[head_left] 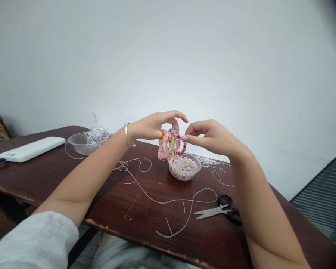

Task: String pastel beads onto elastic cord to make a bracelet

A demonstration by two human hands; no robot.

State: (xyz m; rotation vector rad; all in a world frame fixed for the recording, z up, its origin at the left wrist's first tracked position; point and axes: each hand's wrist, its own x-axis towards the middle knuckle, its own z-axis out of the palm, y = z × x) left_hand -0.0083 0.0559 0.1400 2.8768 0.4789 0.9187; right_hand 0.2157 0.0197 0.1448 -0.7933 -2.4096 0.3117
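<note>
Several beaded bracelets [166,145] in pink, red, orange and purple hang in a bunch from my left hand [159,125], whose fingers are closed through them. At the right side of the bunch, my right hand [210,136] pinches a dark red beaded bracelet [184,148] between thumb and index finger. Just below both hands stands a clear round bowl [198,170] filled with loose pink and coloured beads [183,166]. The bracelets hang over its rim; whether they touch it, I cannot tell.
Black-handled scissors [212,212] lie open at the right near my forearm. A loose white cord [165,202] winds across the dark wooden table [123,220], with short cut pieces around. At left are a clear bowl [80,147] of white cord and a white power bank [32,149].
</note>
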